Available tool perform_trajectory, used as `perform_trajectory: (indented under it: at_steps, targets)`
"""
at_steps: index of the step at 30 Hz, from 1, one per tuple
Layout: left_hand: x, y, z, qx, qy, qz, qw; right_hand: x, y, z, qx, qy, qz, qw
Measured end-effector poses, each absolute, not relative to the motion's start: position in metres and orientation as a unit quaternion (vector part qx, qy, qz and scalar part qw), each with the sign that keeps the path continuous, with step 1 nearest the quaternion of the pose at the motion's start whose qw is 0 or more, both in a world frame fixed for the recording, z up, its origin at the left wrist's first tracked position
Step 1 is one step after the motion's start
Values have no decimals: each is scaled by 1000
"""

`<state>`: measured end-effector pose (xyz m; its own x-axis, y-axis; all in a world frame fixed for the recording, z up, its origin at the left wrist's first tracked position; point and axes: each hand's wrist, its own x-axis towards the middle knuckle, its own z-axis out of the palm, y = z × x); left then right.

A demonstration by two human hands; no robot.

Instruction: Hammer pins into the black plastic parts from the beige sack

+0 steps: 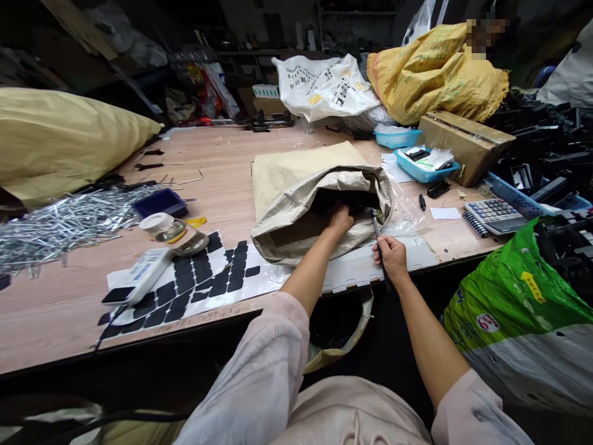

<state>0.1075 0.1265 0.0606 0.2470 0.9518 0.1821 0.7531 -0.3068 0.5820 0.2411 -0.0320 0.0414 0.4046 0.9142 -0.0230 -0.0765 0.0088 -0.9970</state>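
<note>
A beige woven sack (296,168) lies on the table with its mouth rolled open towards me. My left hand (341,219) reaches into that mouth, beside dark contents (356,199) I cannot make out. Its fingers are mostly hidden, so what they hold does not show. At the sack's right front rim, my right hand (393,256) is closed around the black grip of a hammer (376,230). The hammer stands nearly upright, its metal head against or just inside the sack's opening.
Left on the table are metal rods (69,222), a jar (173,233), a white box (139,275) and black pads (199,272). To the right sit a blue basket (428,174), a cardboard box (467,145) and a calculator (495,215). A green sack (514,296) stands beside the table edge.
</note>
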Motion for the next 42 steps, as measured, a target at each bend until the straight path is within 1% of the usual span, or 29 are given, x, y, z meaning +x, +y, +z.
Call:
perform_trajectory:
  at_steps: [3,6,9,11,15,23,28,31,36,42]
  targets:
    - [82,96,75,768,557,271,164,241,-32,41,-572,-360,407,614]
    - [53,48,81,788,501,327,146,242,-31,39,-572,-359,404,617]
    - [32,3,65,785,482,345,182,242,-31,38,-576,-359,399,617]
    - [26,-14,48,784,483,330,206,242,-31,38,-576,-362,396,617]
    - [26,-21,29,792,494,290,211,244,-32,38,-576,-368,393,615]
    - [28,-17,34,779,509,291,224,240,-48,47,-567,-379,380,625]
    - [29,-18,34,776,513,290,226,227,-90,44,-582,-408,384,589]
    - [29,-18,35,774,512,292,232,223,-111,39,-629,-455,335,534]
    - [29,-17,37,769,517,286,245,228,-122,42,-677,-560,191,437]
    - [30,-17,39,767,522,282,245,226,-122,43,-665,-621,86,406]
